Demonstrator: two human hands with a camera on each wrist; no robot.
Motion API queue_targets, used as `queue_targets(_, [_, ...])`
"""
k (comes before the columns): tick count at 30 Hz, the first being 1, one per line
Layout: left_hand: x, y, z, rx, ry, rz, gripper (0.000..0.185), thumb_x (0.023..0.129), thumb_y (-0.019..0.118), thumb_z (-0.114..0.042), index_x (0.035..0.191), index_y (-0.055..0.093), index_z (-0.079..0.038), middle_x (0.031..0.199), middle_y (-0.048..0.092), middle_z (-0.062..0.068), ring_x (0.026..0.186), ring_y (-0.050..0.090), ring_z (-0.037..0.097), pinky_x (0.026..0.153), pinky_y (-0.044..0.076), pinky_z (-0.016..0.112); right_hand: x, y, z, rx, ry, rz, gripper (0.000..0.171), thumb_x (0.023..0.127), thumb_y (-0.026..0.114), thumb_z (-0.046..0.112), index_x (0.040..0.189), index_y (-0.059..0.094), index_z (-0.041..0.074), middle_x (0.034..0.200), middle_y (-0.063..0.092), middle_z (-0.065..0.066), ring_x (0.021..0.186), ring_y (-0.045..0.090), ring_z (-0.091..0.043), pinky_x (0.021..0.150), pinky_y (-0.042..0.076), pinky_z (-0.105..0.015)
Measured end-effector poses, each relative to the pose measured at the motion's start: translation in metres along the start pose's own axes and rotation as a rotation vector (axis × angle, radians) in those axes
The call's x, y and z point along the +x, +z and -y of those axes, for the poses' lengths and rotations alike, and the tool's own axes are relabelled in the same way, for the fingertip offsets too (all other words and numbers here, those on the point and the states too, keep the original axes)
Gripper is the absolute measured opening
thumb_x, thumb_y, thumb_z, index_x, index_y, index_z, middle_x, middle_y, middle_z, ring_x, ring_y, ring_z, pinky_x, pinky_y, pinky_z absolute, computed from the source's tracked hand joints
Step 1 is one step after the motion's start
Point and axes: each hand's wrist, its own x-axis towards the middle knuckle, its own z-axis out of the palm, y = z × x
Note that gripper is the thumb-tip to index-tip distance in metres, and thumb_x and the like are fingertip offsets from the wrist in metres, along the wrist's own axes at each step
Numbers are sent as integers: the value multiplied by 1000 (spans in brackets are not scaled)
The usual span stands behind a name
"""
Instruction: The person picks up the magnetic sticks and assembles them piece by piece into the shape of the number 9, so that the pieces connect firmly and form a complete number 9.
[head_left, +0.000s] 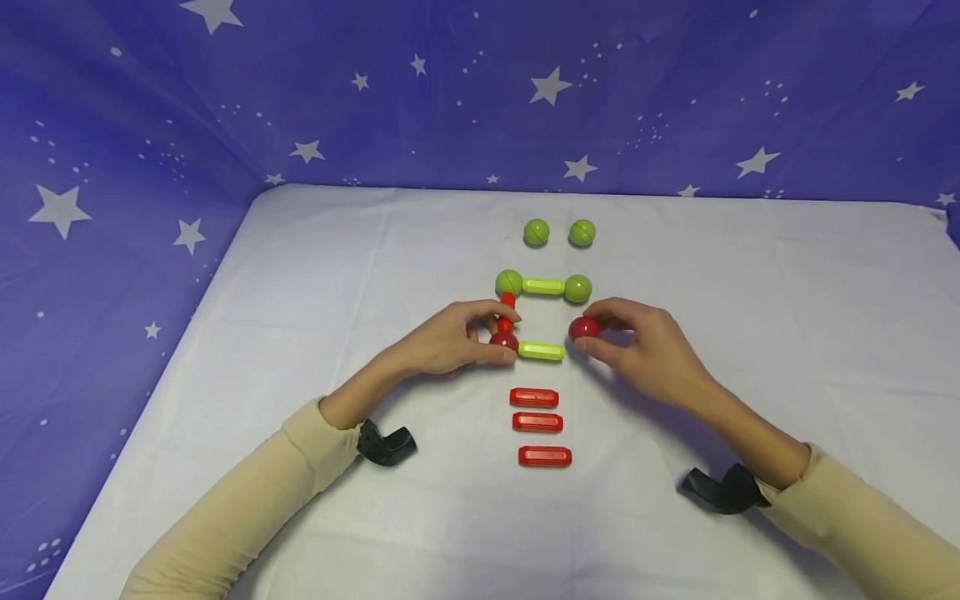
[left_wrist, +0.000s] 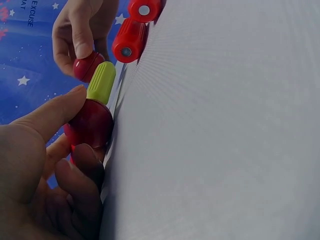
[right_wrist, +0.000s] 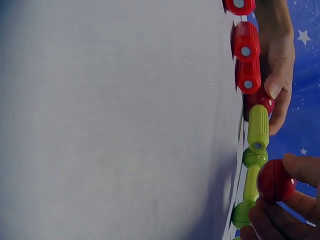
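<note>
From my seat, bare white tablecloth [head_left: 315, 275] lies open at nine and three o'clock. At twelve the green rod [head_left: 543, 287] and two green balls [head_left: 558, 232] block; at six, three red rods [head_left: 537, 423].

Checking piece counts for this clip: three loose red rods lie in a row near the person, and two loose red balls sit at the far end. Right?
Not quite. The two loose balls at the far end are green, as the head view shows. The three loose red rods are as you say.
</note>
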Motion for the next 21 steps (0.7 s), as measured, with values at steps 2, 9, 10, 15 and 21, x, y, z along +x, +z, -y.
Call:
queue_targets(2, [0, 0, 0, 0, -1, -1, 46, 83, 82, -23, 124, 64, -13, 100, 61, 6, 55, 42, 16, 54, 35, 27, -1, 1, 1, -12, 2, 18, 29, 84, 78, 9, 112, 68, 6, 100, 70, -4, 97, 65, -26, 88, 49, -49])
queue_targets(9, [1, 0, -1, -5, 1, 1, 45, 83, 81, -23, 124, 64, -13, 100, 60, 5, 55, 42, 16, 53, 35, 27, -5, 1, 2, -26, -20, 55, 28, 84, 78, 10, 110, 69, 5, 98, 70, -3, 94, 64, -23, 84, 47, -47])
queue_targets(10, [1, 0, -1, -4, 1, 0, 45, 83, 81, -23, 124, 64, -13, 100, 61, 5, 55, 42, 16, 53, 35, 27, -5, 2, 2, -26, -24, 61, 28, 84, 78, 10, 110, 69, 6, 98, 70, -2, 93, 64, -22, 84, 47, -46])
queue_targets(15, [1, -1, -1, 7, -5, -4, 45, 83, 81, -23, 124, 64, -13, 100, 61, 5, 57, 43, 16, 55, 35, 28, -5, 3, 0, -43, -30, 110, 28, 82, 80, 10, 109, 70, 9, 96, 69, 2, 91, 61, -18, 83, 47, -42])
queue_targets(21, [0, 0, -3, 9, -12, -3, 46, 83, 81, -23, 124, 63, -14, 101, 59, 6, 57, 42, 16, 56, 35, 28, -6, 5, -2, -76, -32, 135, 28, 82, 80, 10, 108, 70, 11, 94, 68, 3, 89, 59, -18, 80, 47, -40])
